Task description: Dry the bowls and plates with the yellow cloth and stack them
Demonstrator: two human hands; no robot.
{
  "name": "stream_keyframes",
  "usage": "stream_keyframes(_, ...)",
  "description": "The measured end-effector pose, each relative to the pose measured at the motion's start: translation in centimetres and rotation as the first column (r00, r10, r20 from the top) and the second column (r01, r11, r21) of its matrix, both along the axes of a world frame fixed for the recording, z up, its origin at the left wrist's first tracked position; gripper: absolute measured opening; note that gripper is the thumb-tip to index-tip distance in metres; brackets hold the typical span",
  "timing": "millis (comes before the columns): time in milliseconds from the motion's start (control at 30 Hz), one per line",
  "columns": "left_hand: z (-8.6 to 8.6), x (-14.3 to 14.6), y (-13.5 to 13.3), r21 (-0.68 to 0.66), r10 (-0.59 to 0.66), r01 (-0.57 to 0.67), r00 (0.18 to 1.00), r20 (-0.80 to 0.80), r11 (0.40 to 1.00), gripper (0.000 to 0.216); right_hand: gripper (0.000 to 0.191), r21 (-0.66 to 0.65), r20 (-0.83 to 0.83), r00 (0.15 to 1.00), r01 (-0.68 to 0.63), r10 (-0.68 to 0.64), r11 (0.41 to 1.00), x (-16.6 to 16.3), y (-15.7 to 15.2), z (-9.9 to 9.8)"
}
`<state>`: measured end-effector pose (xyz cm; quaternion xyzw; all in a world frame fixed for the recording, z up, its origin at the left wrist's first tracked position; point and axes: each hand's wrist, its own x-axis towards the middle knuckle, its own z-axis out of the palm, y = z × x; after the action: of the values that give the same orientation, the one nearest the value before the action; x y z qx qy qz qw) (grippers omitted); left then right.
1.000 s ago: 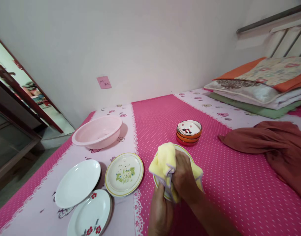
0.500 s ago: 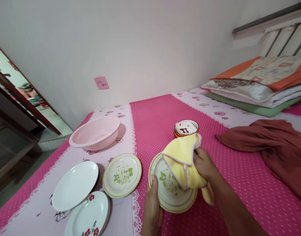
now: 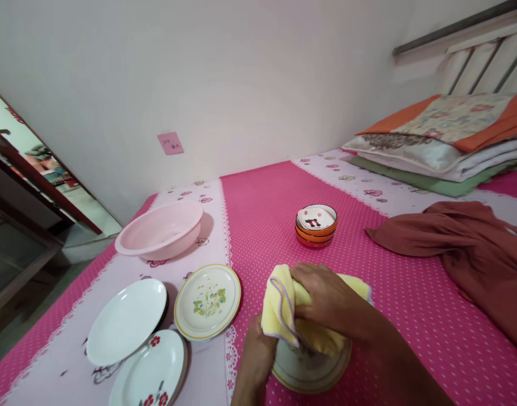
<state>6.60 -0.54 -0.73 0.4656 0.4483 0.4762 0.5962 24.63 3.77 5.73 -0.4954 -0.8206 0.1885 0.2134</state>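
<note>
Out on the left, the basin (image 3: 171, 243) sat behind a group of plates (image 3: 129, 321), and to their right the towel (image 3: 278, 307) lay across another plate (image 3: 311, 372)! Behind that pair stood the bowls (image 3: 316, 230), loose cloth (image 3: 456, 242) to their right, bedding (image 3: 436, 152) beyond it.

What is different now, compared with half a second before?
The right hand has moved the yellow cloth left across the plate, covering most of its pattern; the plate sits lower in view. The cloth stays gripped; the left hand stays at the plate's left side. Bowls, basin and other plates have not moved.
</note>
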Motion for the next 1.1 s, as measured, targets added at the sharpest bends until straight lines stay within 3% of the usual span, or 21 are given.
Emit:
stream_keyframes(167, -0.8, -1.6, 0.4, 0.076, -0.096, 0.102, 0.992, -0.08, 0.992, 0.026, 0.017, -0.114, -0.039, 0.999, 0.014, -0.018, 0.993, 0.3, 0.1, 0.2)
stream_keyframes(267, -0.7, -1.8, 0.3, 0.015, -0.088, 0.088, 0.996, 0.018, 0.996, 0.033, 0.022, -0.226, -0.145, 0.989, -0.004, -0.03, 0.974, 1.2, 0.7, -0.1)
stream_keyframes(400, -0.6, -1.6, 0.1, -0.147, 0.167, -0.134, 0.955, 0.246, 0.98, 0.055, 0.026, -0.395, -0.382, 0.919, -0.066, -0.098, 0.916, 2.6, 1.7, -1.4)
stream_keyframes(500, -0.3, -1.6, 0.1, -0.239, 0.403, -0.339, 0.86, 0.312, 0.91, 0.059, 0.033, -0.454, -0.564, 0.815, -0.174, -0.131, 0.874, 2.7, 2.1, -2.5)
stream_keyframes(633, 0.1, -1.9, 0.5, -0.328, 0.626, -0.535, 0.704, 0.336, 0.778, 0.047, 0.048, -0.428, -0.737, 0.66, -0.284, -0.148, 0.858, 1.6, 2.5, -4.1)
stream_keyframes(767, 0.2, -2.2, 1.1, -0.358, 0.724, -0.63, 0.585, 0.365, 0.69, 0.049, 0.055, -0.443, -0.832, 0.496, -0.325, -0.249, 0.835, -0.5, 3.0, -6.0)
stream_keyframes(933, 0.4, -2.3, 1.3, -0.395, 0.811, -0.712, 0.467, 0.352, 0.581, 0.084, 0.053, -0.448, -0.893, 0.259, -0.42, -0.369, 0.789, -4.1, 2.5, -7.8)
stream_keyframes(1000, 0.7, -1.9, 1.2, -0.389, 0.813, -0.718, 0.455, 0.365, 0.577, 0.084, 0.053, -0.452, -0.889, 0.173, -0.479, -0.424, 0.752, -5.8, 2.0, -8.4)
stream_keyframes(1100, 1.1, -1.2, 1.1, -0.354, 0.77, -0.698, 0.469, 0.432, 0.623, 0.063, 0.051, -0.465, -0.868, 0.098, -0.506, -0.487, 0.726, -7.5, 1.5, -8.8)
